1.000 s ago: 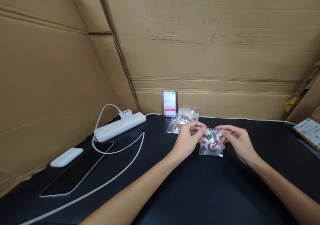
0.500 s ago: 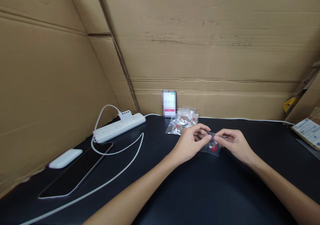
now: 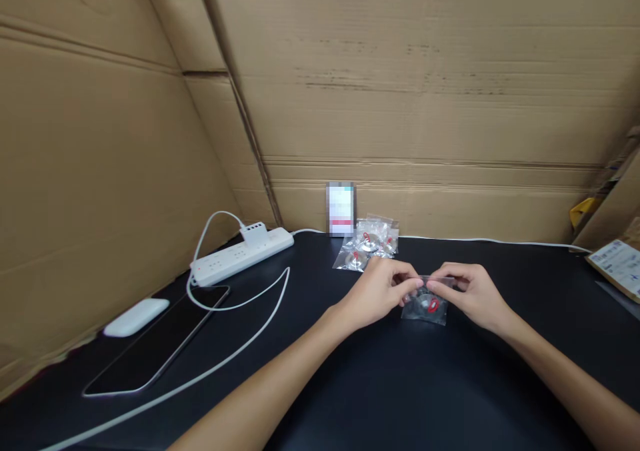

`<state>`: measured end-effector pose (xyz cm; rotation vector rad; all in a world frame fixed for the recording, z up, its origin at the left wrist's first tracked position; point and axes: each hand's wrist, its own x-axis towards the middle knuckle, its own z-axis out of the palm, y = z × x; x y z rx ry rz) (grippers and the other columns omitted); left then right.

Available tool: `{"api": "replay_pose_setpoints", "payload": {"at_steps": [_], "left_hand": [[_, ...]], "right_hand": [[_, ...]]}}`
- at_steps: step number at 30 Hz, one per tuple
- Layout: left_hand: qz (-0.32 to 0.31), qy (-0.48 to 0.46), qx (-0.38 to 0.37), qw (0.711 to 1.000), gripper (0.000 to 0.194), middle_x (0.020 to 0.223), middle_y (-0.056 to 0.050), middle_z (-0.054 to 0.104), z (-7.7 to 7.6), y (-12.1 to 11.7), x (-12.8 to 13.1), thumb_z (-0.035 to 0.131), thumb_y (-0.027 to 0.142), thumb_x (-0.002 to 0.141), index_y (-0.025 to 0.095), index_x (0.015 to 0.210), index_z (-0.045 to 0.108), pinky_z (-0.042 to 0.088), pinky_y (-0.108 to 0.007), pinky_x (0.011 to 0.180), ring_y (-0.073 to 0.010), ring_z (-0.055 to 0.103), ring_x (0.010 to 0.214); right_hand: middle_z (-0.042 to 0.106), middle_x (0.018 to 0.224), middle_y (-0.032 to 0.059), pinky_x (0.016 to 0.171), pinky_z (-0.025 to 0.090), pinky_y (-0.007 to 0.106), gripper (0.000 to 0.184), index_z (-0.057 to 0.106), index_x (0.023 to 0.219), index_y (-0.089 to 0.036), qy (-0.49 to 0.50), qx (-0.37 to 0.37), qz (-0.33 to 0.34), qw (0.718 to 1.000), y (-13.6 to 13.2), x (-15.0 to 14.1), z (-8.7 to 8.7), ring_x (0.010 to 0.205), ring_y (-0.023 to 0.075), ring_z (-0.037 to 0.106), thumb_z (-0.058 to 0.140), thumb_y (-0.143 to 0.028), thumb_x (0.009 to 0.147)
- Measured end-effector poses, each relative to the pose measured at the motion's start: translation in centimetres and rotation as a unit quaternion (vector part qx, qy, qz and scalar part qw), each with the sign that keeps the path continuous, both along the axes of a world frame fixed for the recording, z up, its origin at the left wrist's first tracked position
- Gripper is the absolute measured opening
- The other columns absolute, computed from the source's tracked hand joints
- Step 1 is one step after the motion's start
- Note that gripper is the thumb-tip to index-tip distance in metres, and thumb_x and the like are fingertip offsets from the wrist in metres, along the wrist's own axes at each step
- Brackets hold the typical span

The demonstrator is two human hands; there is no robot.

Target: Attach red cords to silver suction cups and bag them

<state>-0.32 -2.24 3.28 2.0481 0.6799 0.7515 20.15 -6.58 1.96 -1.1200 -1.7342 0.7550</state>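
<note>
Between my two hands is a small clear plastic bag (image 3: pixel 419 315) with a round metal piece and a red loop (image 3: pixel 433 305) inside. My left hand (image 3: pixel 383 289) pinches its top edge between thumb and fingers. At the top right part of that same edge, my right hand (image 3: pixel 467 291) pinches too, with the thumbs close together. The bag's lower part hangs towards me over the black table (image 3: pixel 400 384). Just beyond my left hand lie several similar clear bags (image 3: pixel 367 241) holding shiny round metal pieces with red loops.
A lit phone-like screen (image 3: pixel 341 209), blurred out, leans on the cardboard wall (image 3: pixel 425 124). To the left are a white power strip (image 3: pixel 225 261) with a cable, a dark phone (image 3: pixel 160 344) and a white oblong device (image 3: pixel 137 317). A labelled package (image 3: pixel 617 264) lies far right.
My fingers have come closer together along the bag's top edge. The bag now shows more fully, a little lower and flatter towards me. The view has shifted slightly.
</note>
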Motion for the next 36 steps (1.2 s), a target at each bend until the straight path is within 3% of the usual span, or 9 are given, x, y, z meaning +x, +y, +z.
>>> {"api": "replay_pose_setpoints", "payload": {"at_steps": [5,12,23,29,34,36], "left_hand": [[-0.008,0.013,-0.022,1.0,0.024,0.065,-0.004,0.067,0.0,0.6,-0.3,0.057,0.032,0.088,0.015,0.077,0.068,0.052,-0.026,0.054,-0.0137,0.063,0.055],[-0.017,0.037,-0.02,0.999,0.027,0.065,-0.006,0.068,-0.4,1.5,-1.0,0.055,0.035,0.09,0.014,0.076,0.068,0.052,-0.024,0.052,-0.0135,0.064,0.053],[-0.024,0.065,-0.005,0.998,0.028,0.065,-0.006,0.069,0.6,1.7,-1.4,0.053,0.034,0.09,0.014,0.076,0.068,0.053,-0.025,0.054,-0.0146,0.066,0.055],[-0.017,0.06,-0.005,0.998,0.024,0.069,-0.005,0.068,-0.4,2.2,-1.2,0.052,0.03,0.091,0.014,0.082,0.067,0.051,-0.025,0.055,-0.0134,0.064,0.057],[0.019,0.014,0.025,0.999,0.021,0.079,-0.004,0.068,-1.1,1.8,-0.5,0.063,0.029,0.083,0.017,0.1,0.066,0.049,-0.026,0.061,-0.0156,0.064,0.07],[0.031,0.004,0.033,0.999,0.017,0.08,-0.004,0.068,-1.1,1.4,-0.1,0.06,0.029,0.085,0.017,0.096,0.066,0.048,-0.026,0.062,-0.0154,0.062,0.07]], "right_hand": [[0.073,0.077,0.0065,0.068,0.055,0.031,0.023,0.076,0.081,-0.017,0.03,-0.033,0.0,0.999,0.5,0.7,-0.3,0.072,0.0198,0.068,0.072,-0.04,0.079],[0.073,0.073,0.0055,0.057,0.053,0.03,0.024,0.077,0.081,-0.018,0.024,-0.055,-0.01,0.998,1.1,1.6,-0.7,0.058,0.0157,0.062,0.073,-0.041,0.076],[0.07,0.073,0.0057,0.056,0.05,0.029,0.027,0.076,0.081,-0.016,0.029,-0.052,-0.01,0.998,1.1,1.6,-0.7,0.057,0.0142,0.057,0.073,-0.042,0.076],[0.066,0.066,0.0033,0.057,0.051,0.03,0.032,0.074,0.078,-0.016,0.035,-0.051,-0.018,0.998,1.0,1.3,-0.6,0.056,0.0148,0.057,0.073,-0.048,0.075],[0.066,0.07,0.0036,0.06,0.052,0.029,0.031,0.073,0.079,-0.016,0.038,-0.051,-0.004,0.998,0.9,1.1,-0.5,0.06,0.0148,0.059,0.072,-0.047,0.076],[0.067,0.073,0.0043,0.063,0.053,0.029,0.03,0.073,0.08,-0.016,0.045,-0.05,0.003,0.998,0.9,1.0,-0.7,0.064,0.0157,0.061,0.072,-0.046,0.077]]}}
